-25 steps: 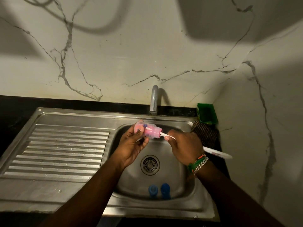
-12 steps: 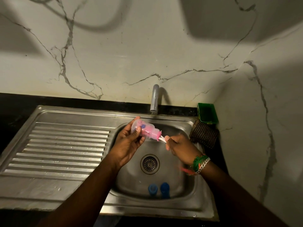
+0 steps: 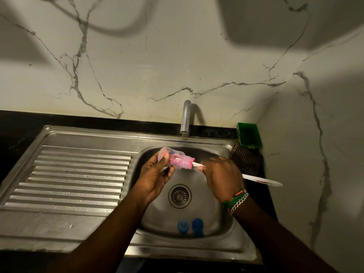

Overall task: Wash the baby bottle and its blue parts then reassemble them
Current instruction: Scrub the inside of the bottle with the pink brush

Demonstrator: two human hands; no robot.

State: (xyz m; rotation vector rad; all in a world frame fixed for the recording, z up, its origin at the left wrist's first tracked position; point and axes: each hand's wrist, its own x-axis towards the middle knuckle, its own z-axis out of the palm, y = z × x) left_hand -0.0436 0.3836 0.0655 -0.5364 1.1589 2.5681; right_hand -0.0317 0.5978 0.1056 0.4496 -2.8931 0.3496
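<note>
My left hand (image 3: 155, 176) grips a small clear baby bottle (image 3: 171, 157), held sideways over the sink basin (image 3: 214, 219) with its mouth to the right. A pink brush head fills the bottle's inside. My right hand (image 3: 222, 176) grips the brush's white handle (image 3: 262, 181), which sticks out to the right past my wrist. Two blue parts lie at the basin's near edge: a blue piece (image 3: 183, 226) on the left and a darker blue cap (image 3: 197, 225) beside it.
A steel tap (image 3: 186, 119) stands behind the basin. The ribbed drainboard (image 3: 74, 178) spreads to the left. A green box (image 3: 248, 136) and a dark woven scrubber (image 3: 246, 160) sit at the back right corner. The drain (image 3: 179, 196) lies under my hands.
The brush has slid back and forth in the bottle: the handle was pushed in half a second ago and now sticks out far to the right again. The bottle stays in my left hand.
</note>
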